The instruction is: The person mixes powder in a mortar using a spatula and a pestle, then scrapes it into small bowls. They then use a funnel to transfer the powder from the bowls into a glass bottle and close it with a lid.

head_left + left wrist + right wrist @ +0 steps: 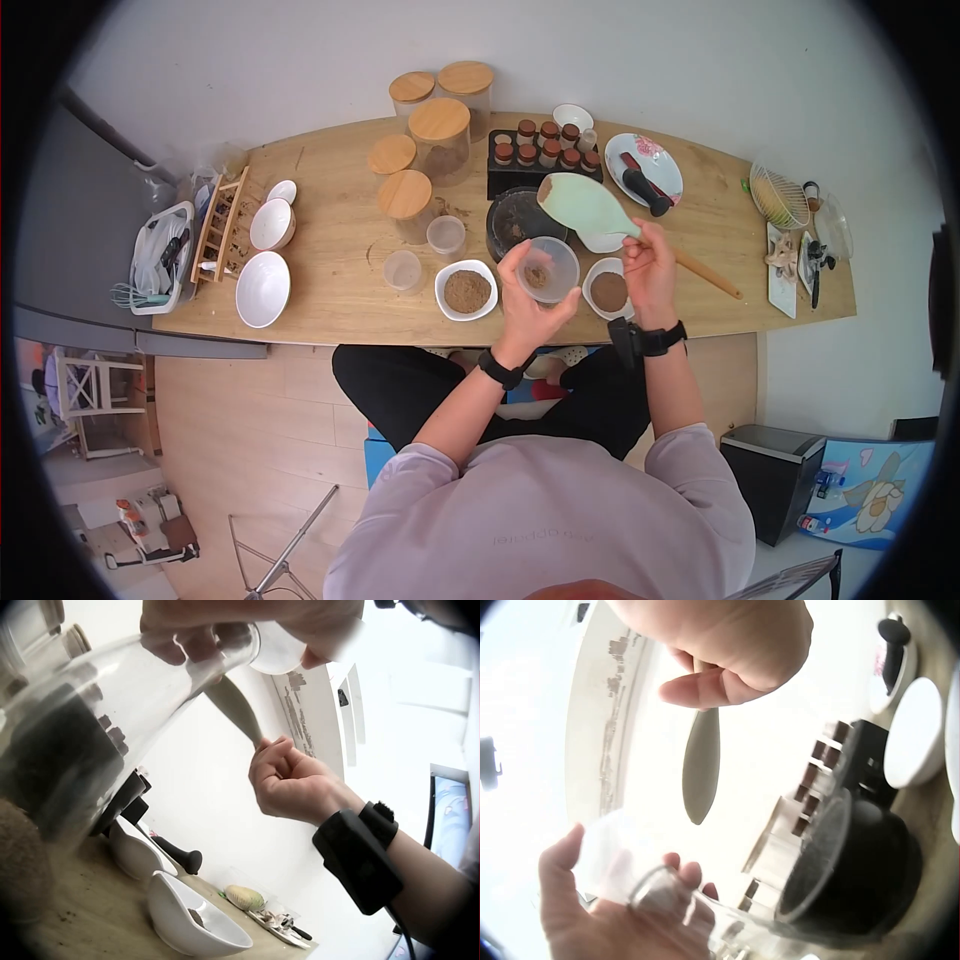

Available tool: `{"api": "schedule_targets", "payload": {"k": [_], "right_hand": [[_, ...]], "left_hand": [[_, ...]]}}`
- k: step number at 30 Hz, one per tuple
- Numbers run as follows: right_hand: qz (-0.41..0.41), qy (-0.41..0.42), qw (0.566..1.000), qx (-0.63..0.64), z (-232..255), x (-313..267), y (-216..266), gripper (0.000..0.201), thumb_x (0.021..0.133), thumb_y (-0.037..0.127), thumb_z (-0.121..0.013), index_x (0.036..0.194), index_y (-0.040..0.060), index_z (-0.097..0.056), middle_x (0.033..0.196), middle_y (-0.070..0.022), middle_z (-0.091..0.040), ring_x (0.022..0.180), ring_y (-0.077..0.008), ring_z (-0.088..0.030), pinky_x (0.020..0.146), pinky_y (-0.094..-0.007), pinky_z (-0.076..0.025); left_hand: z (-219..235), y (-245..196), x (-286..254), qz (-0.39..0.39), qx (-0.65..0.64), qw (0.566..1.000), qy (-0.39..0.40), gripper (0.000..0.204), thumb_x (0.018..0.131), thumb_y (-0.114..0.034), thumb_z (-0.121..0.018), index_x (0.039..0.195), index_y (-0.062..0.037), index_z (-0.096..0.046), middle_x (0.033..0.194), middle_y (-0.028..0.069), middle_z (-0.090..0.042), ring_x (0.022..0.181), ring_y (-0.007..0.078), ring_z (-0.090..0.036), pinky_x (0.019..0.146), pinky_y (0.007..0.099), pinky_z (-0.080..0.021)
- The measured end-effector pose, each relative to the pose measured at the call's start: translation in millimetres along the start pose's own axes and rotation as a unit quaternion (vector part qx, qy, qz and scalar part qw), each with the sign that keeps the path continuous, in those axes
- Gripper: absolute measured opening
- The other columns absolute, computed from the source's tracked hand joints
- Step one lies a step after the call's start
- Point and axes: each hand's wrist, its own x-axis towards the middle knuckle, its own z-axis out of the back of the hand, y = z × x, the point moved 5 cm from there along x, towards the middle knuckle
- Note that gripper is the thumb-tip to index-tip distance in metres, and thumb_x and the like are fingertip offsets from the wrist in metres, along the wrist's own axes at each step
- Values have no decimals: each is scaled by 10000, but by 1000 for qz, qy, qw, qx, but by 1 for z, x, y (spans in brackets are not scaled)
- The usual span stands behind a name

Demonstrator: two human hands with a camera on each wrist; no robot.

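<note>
My left hand (528,315) grips a clear container (565,285), fingers and thumb on opposite sides of its rim; brown matter shows in or through it. In the right wrist view a translucent, cup-like piece (604,851) shows by the left hand (607,934); how it joins the clear vessel, I cannot tell. My right hand (652,272) pinches a spatula (590,208) with pale green head and wooden handle, its blade raised above the dark pot (498,238). Blade and container look apart. White bowls of brown powder (467,292) (609,291) stand either side of the container.
Behind the pot is a black rack (505,183) of lidded spice jars. Wooden-lidded canisters (440,120) and two small clear cups (446,235) stand left of it. White bowls (263,290) are farther left; a plate (625,150) with black-handled tools lies back right.
</note>
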Motion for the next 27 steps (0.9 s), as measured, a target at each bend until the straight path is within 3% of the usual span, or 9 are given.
{"api": "schedule_targets", "payload": {"k": [5,8,12,15,17,19,21,23,27], "right_hand": [[65,77,989,-112,-31,-28,63,192,946,145,-612,1032,-20,-661,791,-78,-681,596,-111,-594,538,-245,-468],[81,117,953,-267,-51,-50,78,147,910,84,-635,993,-21,-696,773,-74,-680,568,-121,-597,525,-251,-465],[256,267,790,-490,-94,-79,91,119,854,-20,-652,949,-22,-724,781,-101,-673,611,-121,-624,545,-234,-467],[259,191,861,-393,-67,-69,106,130,886,38,-660,990,-26,-701,796,-93,-672,623,-120,-623,563,-230,-473],[205,87,944,-244,-34,-45,112,155,914,89,-653,1019,-24,-675,790,-83,-667,655,-124,-628,573,-230,-482],[150,-5,983,-104,20,-11,114,183,938,134,-641,1038,-20,-649,793,-81,-663,690,-134,-635,589,-236,-500],[94,-75,992,22,92,26,100,208,959,173,-623,1048,-15,-623,806,-87,-660,728,-151,-645,611,-246,-526],[111,-200,973,40,147,40,78,205,956,184,-623,1032,-7,-623,840,-100,-661,782,-171,-659,661,-262,-556],[128,-324,933,90,188,64,53,223,951,203,-618,1030,-5,-622,898,-126,-661,838,-206,-681,755,-294,-592]], "left_hand": [[-1,1,-1,10,-2,1000,11,918,710,-111,-830,1434,-61,-268,1146,139,-529,1054,245,-560,951,393,-457],[0,-3,1,2,28,1000,12,916,730,-91,-798,1449,-84,-231,1152,120,-523,1068,228,-547,972,388,-437],[0,-3,0,14,23,1000,12,911,740,-102,-795,1453,-80,-228,1167,124,-522,1077,228,-543,985,391,-428],[1,-2,-1,25,-1,1000,19,911,745,-111,-792,1455,-75,-224,1173,126,-523,1081,228,-540,991,394,-423],[0,-2,0,21,-3,1000,18,913,733,-103,-800,1447,-61,-234,1172,134,-524,1073,234,-544,983,394,-431],[1,-2,0,18,-10,1000,16,917,706,-81,-818,1430,-35,-258,1168,149,-525,1056,244,-553,964,393,-448],[2,-4,0,14,10,1000,24,918,717,-81,-810,1436,-44,-241,1168,148,-525,1067,242,-546,970,399,-440],[2,-4,0,12,13,1000,26,920,723,-82,-805,1441,-50,-230,1170,148,-524,1077,242,-542,973,403,-436],[3,-5,0,31,3,999,23,879,772,-171,-778,1450,-71,-228,1169,129,-540,1097,234,-523,986,397,-415]]}}
